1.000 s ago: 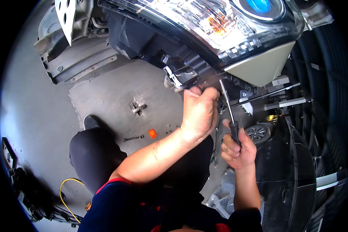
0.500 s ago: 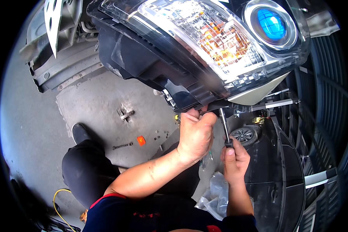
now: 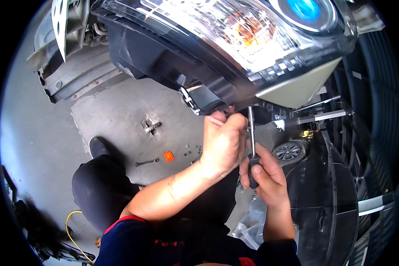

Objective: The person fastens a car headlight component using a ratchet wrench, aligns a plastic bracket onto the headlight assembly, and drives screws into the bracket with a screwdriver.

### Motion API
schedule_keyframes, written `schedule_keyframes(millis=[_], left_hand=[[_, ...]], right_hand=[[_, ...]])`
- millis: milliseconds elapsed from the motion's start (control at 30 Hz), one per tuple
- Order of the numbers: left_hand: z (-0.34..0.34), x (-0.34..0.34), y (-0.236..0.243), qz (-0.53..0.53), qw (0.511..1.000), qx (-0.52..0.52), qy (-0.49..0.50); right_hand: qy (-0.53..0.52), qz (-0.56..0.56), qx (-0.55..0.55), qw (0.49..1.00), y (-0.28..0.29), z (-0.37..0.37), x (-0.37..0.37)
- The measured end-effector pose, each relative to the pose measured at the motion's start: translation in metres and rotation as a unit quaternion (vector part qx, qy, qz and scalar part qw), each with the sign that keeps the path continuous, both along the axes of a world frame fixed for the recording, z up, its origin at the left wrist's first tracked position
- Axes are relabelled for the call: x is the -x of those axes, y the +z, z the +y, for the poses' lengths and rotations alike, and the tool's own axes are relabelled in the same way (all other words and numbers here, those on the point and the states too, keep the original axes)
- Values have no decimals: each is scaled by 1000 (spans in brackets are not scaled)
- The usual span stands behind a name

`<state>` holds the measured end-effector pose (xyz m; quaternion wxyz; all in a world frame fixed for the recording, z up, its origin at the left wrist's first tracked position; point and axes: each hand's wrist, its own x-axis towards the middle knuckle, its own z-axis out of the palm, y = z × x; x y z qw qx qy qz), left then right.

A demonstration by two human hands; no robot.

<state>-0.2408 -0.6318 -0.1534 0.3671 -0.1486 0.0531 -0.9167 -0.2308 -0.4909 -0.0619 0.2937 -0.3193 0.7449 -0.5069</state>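
Note:
A large car headlight (image 3: 159, 62), with a black housing, clear lens and round blue projector lens, fills the upper middle. My left hand (image 3: 221, 144) is closed at its lower edge, fingertips partly hidden under the housing. To the right, my right hand (image 3: 272, 179) grips the black handle of a screwdriver (image 3: 253, 175) between thumb and fingers. The metal shaft points up, and its tip disappears at the underside of the headlight, near a pale triangular panel (image 3: 299, 86). I cannot see what the tip touches.
On the grey floor (image 3: 115, 111) lie a wrench (image 3: 147, 162), an orange object (image 3: 169, 156) and several small fasteners. A car bumper part (image 3: 82, 77) stands at the left. Clear plastic (image 3: 252, 221) lies below my right hand. A dark car (image 3: 310, 190) stands at the right.
The headlight sits slightly higher in view. My right hand has shifted its hold on the screwdriver, showing more of the black handle, and the shaft stands more upright. My left hand keeps its grip.

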Motion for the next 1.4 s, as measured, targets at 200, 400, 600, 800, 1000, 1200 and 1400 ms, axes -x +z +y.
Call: schedule_keyframes(millis=[200, 400, 600, 800, 1000, 1200, 1400], left_hand=[[1, -7, 9, -41, 999, 1, 22], [-3, 2, -19, -57, 997, -22, -44], [-8, -5, 7, -111, 992, 56, -20], [-18, -21, -6, -170, 965, 197, 23], [-36, -34, -20, -305, 904, 300, 18], [-35, -34, -26, -341, 873, 346, 41], [-38, -28, -25, -344, 880, 324, 40]], right_hand=[[23, 75, -54, 995, -18, 29, 21], [-110, 265, 144, 947, -46, 46, 87], [-86, 193, 391, 896, -46, 1, 137], [-124, 147, 449, 873, -61, -18, 136], [-134, 176, 453, 863, -70, -27, 141], [-196, 175, 494, 829, -63, -40, 132], [-192, 211, 488, 825, -61, -39, 139]])
